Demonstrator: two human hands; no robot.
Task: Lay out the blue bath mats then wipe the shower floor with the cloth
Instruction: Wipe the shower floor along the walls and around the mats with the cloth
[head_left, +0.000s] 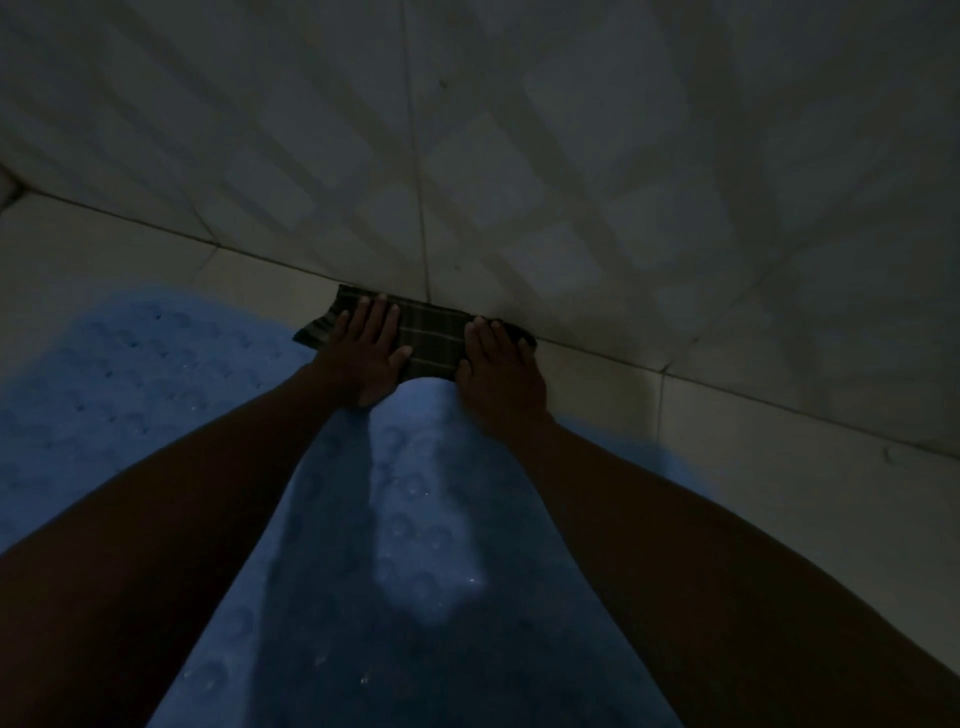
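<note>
dim tiled floor (753, 457), dark plaid cloth (431, 338) under hands

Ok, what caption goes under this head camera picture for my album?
Both hands, left hand and right hand, press a dark checked cloth flat on the floor tiles beside blue bath mats.

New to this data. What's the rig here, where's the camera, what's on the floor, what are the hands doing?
There is no robot: a person works with bare hands. The single picture comes from a camera worn on the head, looking forward and down along both forearms. The scene is dim. A blue bath mat lies on the tiled floor, and it reaches under the arms. Where the floor meets the tiled wall lies a dark checked cloth. The left hand and the right hand press flat on it, fingers straight. Nothing is gripped.
</note>
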